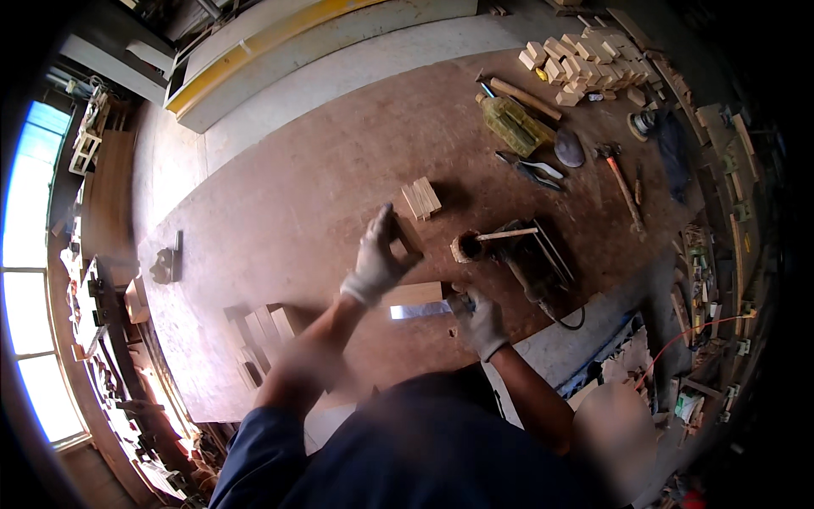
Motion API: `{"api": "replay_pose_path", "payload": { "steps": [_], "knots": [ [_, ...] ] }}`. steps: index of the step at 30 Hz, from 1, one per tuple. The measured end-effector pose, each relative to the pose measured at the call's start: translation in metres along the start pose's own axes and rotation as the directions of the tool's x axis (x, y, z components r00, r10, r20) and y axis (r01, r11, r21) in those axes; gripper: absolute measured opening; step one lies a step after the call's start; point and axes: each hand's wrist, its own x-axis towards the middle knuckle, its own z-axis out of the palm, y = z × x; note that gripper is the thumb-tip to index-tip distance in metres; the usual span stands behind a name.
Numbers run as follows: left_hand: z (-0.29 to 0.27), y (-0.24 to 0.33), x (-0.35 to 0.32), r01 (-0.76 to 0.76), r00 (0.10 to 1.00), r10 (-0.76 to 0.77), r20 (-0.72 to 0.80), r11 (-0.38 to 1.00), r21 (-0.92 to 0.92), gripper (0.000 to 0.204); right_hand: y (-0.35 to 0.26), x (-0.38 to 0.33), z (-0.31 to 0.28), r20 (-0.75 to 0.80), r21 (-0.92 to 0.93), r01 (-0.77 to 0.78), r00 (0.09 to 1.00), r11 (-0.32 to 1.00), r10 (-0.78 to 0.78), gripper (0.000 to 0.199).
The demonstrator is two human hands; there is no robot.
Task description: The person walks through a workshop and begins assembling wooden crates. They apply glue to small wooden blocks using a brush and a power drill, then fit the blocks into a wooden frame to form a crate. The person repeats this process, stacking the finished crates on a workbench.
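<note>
Head view: over the table [314, 170], near its front edge, are two gloved hands. The left hand [376, 261] grips one wooden block [409, 232]; the right hand [482, 322] curls beside one shiny strip [417, 311], its hold unclear. One hammer [625, 191] lies toward the right edge.

Sm. wood block [409, 232], angled, longer lt.-brown block [413, 294] on brn. tabletop [288, 195], shiny strip [420, 311] alongside
</note>
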Motion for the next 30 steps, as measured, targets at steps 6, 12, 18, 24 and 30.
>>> {"api": "replay_pose_path", "payload": {
  "steps": [6, 12, 18, 24, 30],
  "knots": [
    [0.017, 0.069, -0.08, -0.06, 0.995, 0.085, 0.05, 0.924, -0.377, 0.109, -0.024, 0.009, -0.006, 0.241, 0.545, -0.255, 0.96, 0.799, 0.143, 0.034],
    [0.022, 0.055, -0.111, 0.213, 0.975, -0.146, 0.167, 0.83, -0.516, 0.091, -0.039, -0.008, -0.011, 0.055, 0.357, 0.049, 0.996, 0.933, -0.073, 0.022],
    [0.04, 0.08, -0.109, 0.357, 0.918, -0.349, 0.186, 0.527, -0.771, 0.052, -0.055, -0.02, 0.003, -0.055, -0.234, 0.175, 0.98, 0.956, -0.192, 0.015],
    [0.046, 0.055, -0.101, 0.384, 0.892, -0.416, 0.179, 0.484, -0.787, 0.04, -0.047, -0.02, -0.001, 0.02, -0.27, 0.407, 0.909, 0.873, -0.417, 0.028],
    [0.029, 0.031, -0.091, 0.492, 0.858, -0.372, 0.354, 0.405, -0.771, 0.036, -0.012, 0.06, -0.065, -0.258, -0.169, 0.018, 0.964, 0.985, -0.062, 0.048]
  ]
}}
